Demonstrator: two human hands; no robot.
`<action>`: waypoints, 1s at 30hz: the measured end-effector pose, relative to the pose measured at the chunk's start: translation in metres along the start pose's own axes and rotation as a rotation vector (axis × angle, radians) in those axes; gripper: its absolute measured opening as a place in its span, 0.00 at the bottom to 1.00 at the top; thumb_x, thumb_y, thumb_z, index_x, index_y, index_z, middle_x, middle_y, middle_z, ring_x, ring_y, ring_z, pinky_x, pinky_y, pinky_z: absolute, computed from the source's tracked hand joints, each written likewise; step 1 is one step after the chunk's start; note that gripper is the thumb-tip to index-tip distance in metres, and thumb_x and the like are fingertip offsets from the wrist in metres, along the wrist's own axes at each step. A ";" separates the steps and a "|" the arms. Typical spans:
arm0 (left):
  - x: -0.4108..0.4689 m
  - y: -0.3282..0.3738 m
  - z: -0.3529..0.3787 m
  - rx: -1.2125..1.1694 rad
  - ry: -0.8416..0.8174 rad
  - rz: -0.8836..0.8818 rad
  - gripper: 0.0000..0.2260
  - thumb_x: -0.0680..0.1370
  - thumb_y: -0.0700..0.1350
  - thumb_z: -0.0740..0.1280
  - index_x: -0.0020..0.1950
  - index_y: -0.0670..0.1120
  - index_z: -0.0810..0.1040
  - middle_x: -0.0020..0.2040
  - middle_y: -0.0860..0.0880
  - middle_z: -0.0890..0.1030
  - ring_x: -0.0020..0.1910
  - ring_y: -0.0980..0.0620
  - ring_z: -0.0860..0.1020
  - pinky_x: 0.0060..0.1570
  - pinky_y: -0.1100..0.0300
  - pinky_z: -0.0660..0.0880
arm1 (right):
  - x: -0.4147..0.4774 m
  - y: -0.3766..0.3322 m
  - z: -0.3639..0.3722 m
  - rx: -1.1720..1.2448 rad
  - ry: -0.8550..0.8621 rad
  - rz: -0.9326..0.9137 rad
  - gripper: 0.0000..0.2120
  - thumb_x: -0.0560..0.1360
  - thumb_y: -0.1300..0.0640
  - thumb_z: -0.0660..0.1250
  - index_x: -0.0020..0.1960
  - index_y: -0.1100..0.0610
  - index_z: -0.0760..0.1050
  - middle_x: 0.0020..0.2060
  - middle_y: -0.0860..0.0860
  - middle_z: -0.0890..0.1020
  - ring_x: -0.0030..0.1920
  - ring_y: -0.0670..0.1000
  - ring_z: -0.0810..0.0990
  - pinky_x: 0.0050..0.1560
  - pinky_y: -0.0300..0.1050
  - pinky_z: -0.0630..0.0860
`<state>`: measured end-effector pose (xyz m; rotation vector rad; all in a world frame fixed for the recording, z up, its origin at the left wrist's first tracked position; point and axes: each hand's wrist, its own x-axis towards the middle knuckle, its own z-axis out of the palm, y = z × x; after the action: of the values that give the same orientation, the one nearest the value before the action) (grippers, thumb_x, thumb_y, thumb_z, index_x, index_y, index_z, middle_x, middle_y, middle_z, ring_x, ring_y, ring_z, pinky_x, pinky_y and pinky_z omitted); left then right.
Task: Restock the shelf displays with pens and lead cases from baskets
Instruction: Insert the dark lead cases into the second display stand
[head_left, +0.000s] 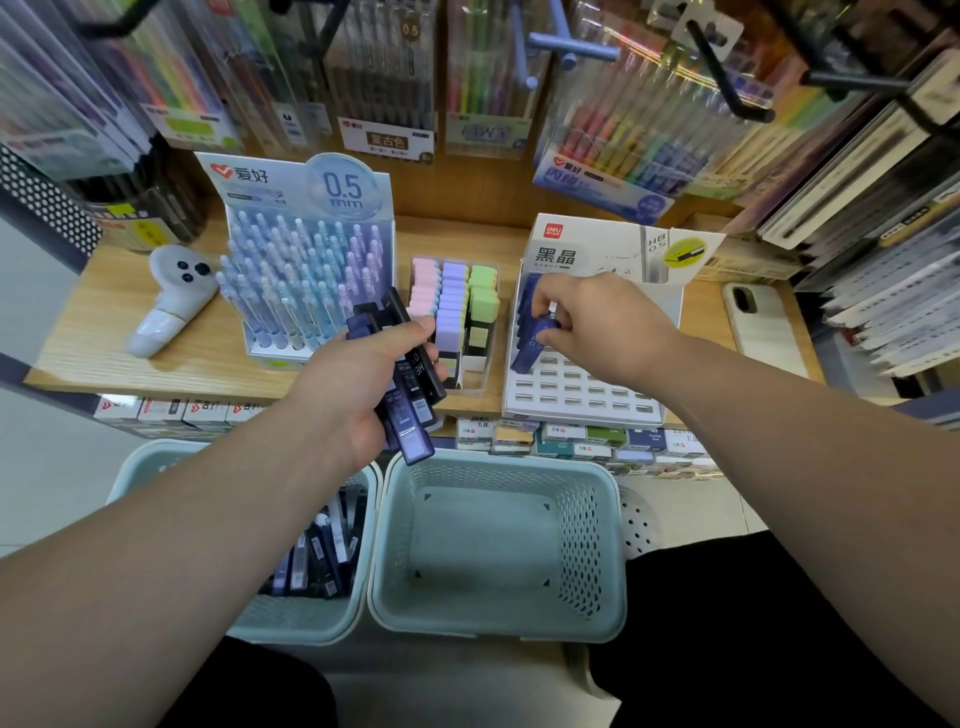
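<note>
The wooden shelf (156, 332) is crowded along its length: a white controller (171, 296) at the left end, then the pen display (306, 270), a tray of pastel erasers (457, 312), the lead case display (582, 384) and a phone (763, 327), with only narrow strips of bare wood between them. The front rows of slots in the lead case display stand open. Below the shelf edge, 2 pale green baskets sit touching side by side. The left basket (291, 623) holds loose lead cases (317, 556); the right basket (587, 545) shows its bare floor.

The left hand (358, 384) has its grip curled around a bundle of dark cases (410, 410), held above the shelf's front edge. The right hand (597, 317) has its grip nearly closed, thumb and fingers pinching 1 purple case (535, 343) at the display's left side. That case's lower end meets the slots, but whether it is seated cannot be told.
</note>
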<state>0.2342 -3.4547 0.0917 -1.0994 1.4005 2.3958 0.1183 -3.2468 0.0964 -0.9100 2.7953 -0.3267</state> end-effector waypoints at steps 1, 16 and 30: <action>0.000 0.000 0.000 0.000 -0.003 0.001 0.15 0.75 0.43 0.75 0.60 0.41 0.83 0.37 0.48 0.83 0.35 0.48 0.82 0.36 0.56 0.80 | 0.000 0.001 -0.001 -0.018 -0.002 -0.005 0.06 0.77 0.56 0.70 0.53 0.52 0.76 0.35 0.43 0.71 0.42 0.51 0.71 0.42 0.42 0.63; -0.003 0.000 0.002 0.010 -0.013 -0.021 0.16 0.75 0.44 0.76 0.61 0.42 0.82 0.40 0.47 0.84 0.36 0.48 0.83 0.35 0.57 0.80 | -0.004 -0.003 0.002 -0.056 0.017 -0.047 0.05 0.78 0.54 0.69 0.52 0.54 0.79 0.41 0.51 0.82 0.44 0.55 0.77 0.46 0.47 0.73; -0.015 0.003 0.013 0.043 -0.170 -0.040 0.15 0.71 0.44 0.75 0.56 0.42 0.82 0.40 0.44 0.84 0.34 0.48 0.83 0.37 0.52 0.83 | -0.010 -0.050 -0.016 0.870 -0.323 0.083 0.22 0.65 0.41 0.76 0.51 0.56 0.80 0.34 0.56 0.81 0.30 0.50 0.79 0.33 0.46 0.78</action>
<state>0.2373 -3.4429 0.1074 -0.8814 1.3540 2.3564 0.1500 -3.2782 0.1261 -0.5529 2.0422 -1.1371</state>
